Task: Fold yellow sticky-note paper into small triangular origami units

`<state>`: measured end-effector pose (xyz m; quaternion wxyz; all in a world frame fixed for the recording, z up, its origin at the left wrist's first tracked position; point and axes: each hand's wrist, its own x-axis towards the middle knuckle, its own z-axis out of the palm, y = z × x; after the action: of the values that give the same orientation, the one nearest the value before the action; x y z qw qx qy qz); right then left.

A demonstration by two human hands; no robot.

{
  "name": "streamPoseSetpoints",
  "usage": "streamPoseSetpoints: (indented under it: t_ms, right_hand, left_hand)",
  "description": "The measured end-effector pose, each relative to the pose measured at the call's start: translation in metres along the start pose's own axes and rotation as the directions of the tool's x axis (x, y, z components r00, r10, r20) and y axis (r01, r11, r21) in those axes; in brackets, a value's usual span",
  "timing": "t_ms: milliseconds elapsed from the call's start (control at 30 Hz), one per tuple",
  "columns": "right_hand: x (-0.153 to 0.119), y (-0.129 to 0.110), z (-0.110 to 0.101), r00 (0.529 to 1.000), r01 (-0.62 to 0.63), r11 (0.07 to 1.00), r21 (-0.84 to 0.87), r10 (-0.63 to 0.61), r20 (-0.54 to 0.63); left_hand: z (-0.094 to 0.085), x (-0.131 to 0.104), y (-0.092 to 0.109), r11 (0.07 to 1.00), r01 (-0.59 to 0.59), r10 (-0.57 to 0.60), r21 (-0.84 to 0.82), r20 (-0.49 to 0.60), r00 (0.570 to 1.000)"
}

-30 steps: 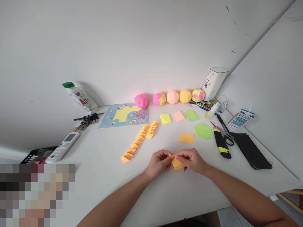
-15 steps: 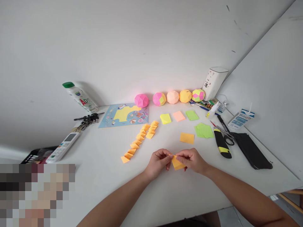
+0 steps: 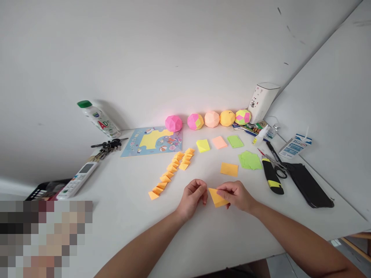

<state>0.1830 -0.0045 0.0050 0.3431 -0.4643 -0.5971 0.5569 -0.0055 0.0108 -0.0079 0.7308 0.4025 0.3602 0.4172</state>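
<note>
My right hand (image 3: 236,195) pinches a folded orange paper (image 3: 216,198) between thumb and fingers, one pointed corner facing left. Just left of that corner is my left hand (image 3: 194,195), its fingers curled and thumb against the forefinger. A narrow gap shows between it and the paper, and nothing is visible in its grip. Beyond my right hand lies a flat orange paper sheet (image 3: 229,169). Folded orange paper pieces (image 3: 165,176) form a slanting row to the left, with a shorter row (image 3: 187,159) beside it.
Several faceted paper balls, one pink (image 3: 173,123), line the wall. Behind the hands are yellow (image 3: 203,145), peach (image 3: 219,142) and green paper (image 3: 250,160). A utility knife (image 3: 272,175), scissors (image 3: 281,172) and black pouch (image 3: 308,185) lie right; a remote (image 3: 77,180) and bottle (image 3: 99,119) stand left.
My left hand has let go of the folded orange paper and moved slightly left, baring its pointed corner. My right hand still holds the paper in about the same place.
</note>
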Motion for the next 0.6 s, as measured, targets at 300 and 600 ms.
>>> streamPoseSetpoints:
  t_ms: [300,600]
  right_hand:
    - [-0.0019,0.0013,0.0055,0.999,0.011,0.999,-0.031,-0.010,0.036]
    - [0.0003,-0.0014,0.0020,0.995,0.037,0.996,-0.084,-0.044,-0.084]
  left_hand:
    - [0.0047,-0.0040,0.0004,0.962,0.029,-0.049,0.270,0.068,0.996]
    - [-0.0002,0.0005,-0.0037,0.996,0.052,-0.049,0.078,-0.030,0.998]
